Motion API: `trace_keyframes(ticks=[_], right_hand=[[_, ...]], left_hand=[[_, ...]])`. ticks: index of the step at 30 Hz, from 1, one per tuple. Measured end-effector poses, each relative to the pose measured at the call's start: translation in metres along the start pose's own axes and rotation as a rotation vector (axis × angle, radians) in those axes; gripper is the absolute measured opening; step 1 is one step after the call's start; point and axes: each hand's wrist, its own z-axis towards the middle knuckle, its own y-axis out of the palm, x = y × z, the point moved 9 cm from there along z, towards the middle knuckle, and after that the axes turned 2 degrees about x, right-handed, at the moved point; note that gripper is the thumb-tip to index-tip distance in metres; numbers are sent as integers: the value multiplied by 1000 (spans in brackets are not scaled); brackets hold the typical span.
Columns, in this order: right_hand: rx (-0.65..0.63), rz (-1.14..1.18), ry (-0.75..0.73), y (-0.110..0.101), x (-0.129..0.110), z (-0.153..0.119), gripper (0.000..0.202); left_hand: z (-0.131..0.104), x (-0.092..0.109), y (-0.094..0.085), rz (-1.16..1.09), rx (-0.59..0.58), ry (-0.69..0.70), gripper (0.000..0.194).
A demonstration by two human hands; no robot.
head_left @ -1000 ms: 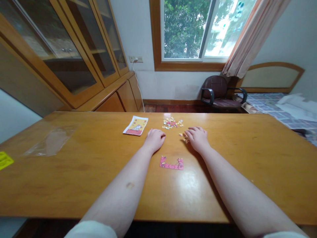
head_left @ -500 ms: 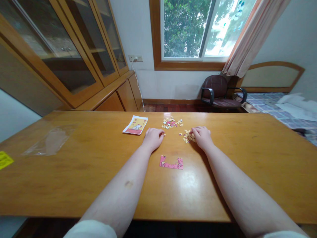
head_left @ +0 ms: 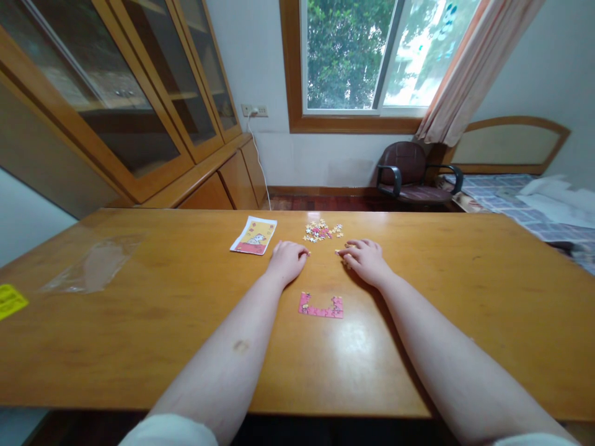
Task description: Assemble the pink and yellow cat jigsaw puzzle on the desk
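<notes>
On the wooden table [head_left: 186, 347], a joined strip of pink puzzle pieces [head_left: 320, 311] forms a U shape nearest me. My left hand [head_left: 287, 260] rests beyond it, fingers closed on a small yellow puzzle piece [head_left: 307, 253]. Over the right pile of yellow pieces [head_left: 346, 264] lies my right hand [head_left: 365, 260], palm down with fingers apart, covering most of the pile; its fingertips are near a loose piece [head_left: 337, 252]. A mixed heap of pink and yellow pieces [head_left: 320, 231] sits farther back. The picture card [head_left: 255, 235] is left of it.
A clear plastic bag [head_left: 100, 263] and a yellow label [head_left: 12, 300] lie on the table's left side. Beyond the table are a glass-door cabinet [head_left: 186, 162], an armchair [head_left: 403, 166] and a bed [head_left: 493, 192].
My right hand has moved left over the yellow pile, and its fingers have spread. My left hand has hardly moved.
</notes>
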Motion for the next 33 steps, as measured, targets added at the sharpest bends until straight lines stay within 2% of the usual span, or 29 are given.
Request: trace_keyframes(ticks=[3,7,9,11,17,22,28,33], right_hand=[[76,40,53,-7,11,1,34],[289,147,327,-25,52,-3,38],[315,208,456,-25,70,-7,38],[291,237,521,-21,79,-9,39],[218,132,502,-14,76,-5,38],[176,-3,458,-15,68,-3,35],[71,-98,477,-12,63,-4,30],[54,-112,499,-13,62,-6,29]], left_hand=[[1,0,1,-14,-5,7,27],[1,-2,0,-26,11,-7,26],[1,-2,-1,-39,23,-11,26],[1,-3,-1,-50,34,-7,25],[2,-5,-2,-91,84,0,22],[2,-4,-4,-105,72,-10,22],[2,-5,-5,-110,74,-19,23],[2,-8,-4,-101,83,-39,22]])
